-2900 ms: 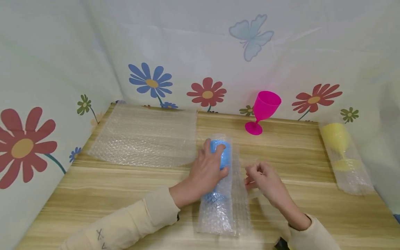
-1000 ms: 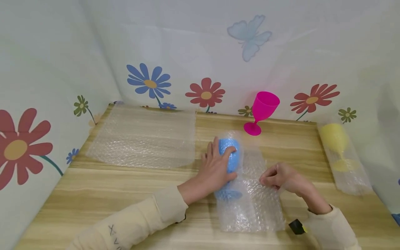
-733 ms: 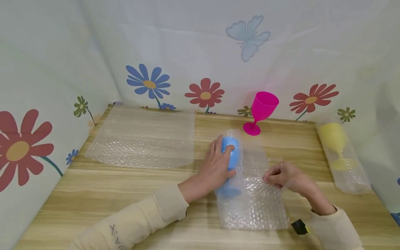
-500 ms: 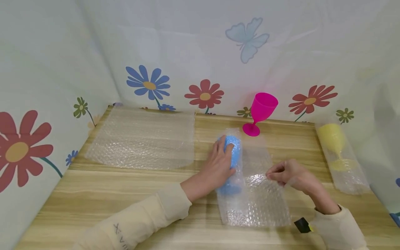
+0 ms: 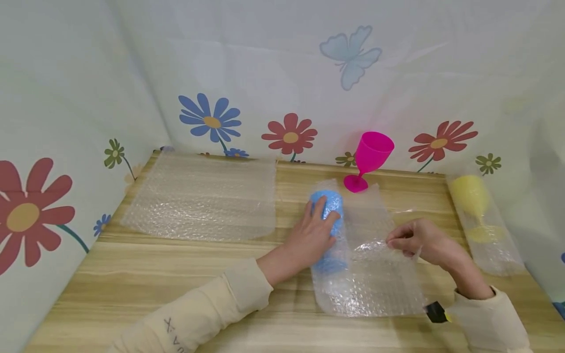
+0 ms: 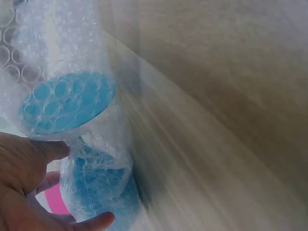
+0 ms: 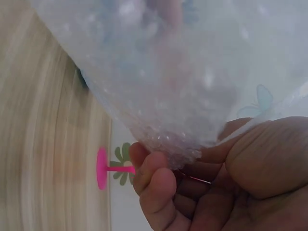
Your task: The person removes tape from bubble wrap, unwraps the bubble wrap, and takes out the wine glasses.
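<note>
L hand grips blue goblet, near side of pink goblet; R hand pinches bubble wrap (loose part). Prob. mid-wrap; next move likely calls for steady L, snug roll.

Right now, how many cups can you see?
3: a blue cup under the left fingers, a pink cup standing at the back, a yellow cup wrapped at the right.
</note>
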Demonstrator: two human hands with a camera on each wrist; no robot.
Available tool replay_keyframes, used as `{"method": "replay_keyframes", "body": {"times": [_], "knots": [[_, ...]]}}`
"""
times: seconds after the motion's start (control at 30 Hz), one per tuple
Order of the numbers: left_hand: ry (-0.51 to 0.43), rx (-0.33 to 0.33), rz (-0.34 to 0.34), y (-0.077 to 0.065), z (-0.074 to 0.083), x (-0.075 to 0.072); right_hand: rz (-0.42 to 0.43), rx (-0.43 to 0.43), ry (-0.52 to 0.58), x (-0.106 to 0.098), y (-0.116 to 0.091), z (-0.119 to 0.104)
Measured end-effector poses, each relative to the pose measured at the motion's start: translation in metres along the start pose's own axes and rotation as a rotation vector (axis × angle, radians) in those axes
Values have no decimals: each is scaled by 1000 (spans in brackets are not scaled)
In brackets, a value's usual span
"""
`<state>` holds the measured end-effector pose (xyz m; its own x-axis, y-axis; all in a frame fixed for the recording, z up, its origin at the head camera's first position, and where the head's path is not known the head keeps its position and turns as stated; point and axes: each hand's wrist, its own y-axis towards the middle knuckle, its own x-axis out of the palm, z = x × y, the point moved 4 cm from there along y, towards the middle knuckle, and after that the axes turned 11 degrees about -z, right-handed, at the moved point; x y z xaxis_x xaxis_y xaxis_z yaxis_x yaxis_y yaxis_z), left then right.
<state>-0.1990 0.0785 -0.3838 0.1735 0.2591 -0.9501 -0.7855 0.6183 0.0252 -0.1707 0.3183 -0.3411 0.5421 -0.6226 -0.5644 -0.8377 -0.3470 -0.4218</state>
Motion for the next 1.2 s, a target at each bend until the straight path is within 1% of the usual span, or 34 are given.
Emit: {"method": "replay_keyframes", "body": {"times": [0.13, 0.2, 0.3, 0.37, 0.47, 0.7, 0.83, 0.87, 0.93, 1.0, 1.07, 1.13, 1.2], "knots": [[-37, 0, 6, 1, 3, 2, 12, -45, -20, -8, -7, 2], [-49, 1, 10, 2, 5, 3, 19, -49, -27, -11, -10, 4], [-36, 4, 15, 4, 8, 3, 27, -36, -45, -12, -10, 7], [-18, 6, 17, 5, 10, 4, 34, -24, -57, -11, -8, 12], [-3, 10, 21, 6, 11, 6, 46, -14, -106, -9, -2, 22], [-29, 43, 25, 7, 8, 10, 47, 31, -188, 0, 16, 57], [-44, 52, 14, 8, 9, 12, 83, 42, -242, 4, 23, 67], [-46, 53, 12, 8, 10, 12, 88, 53, -247, 5, 24, 68], [-45, 50, 11, 8, 11, 12, 105, 109, -267, 7, 24, 68], [-41, 45, 9, 8, 12, 11, 144, 156, -334, 8, 23, 62], [-40, 47, 18, 8, 13, 11, 197, 173, -465, 12, 21, 52], [-44, 42, 22, 8, 14, 11, 257, 148, -616, 19, 21, 39], [-49, 35, 26, 8, 13, 11, 309, 79, -754, 27, 23, 28]]}}
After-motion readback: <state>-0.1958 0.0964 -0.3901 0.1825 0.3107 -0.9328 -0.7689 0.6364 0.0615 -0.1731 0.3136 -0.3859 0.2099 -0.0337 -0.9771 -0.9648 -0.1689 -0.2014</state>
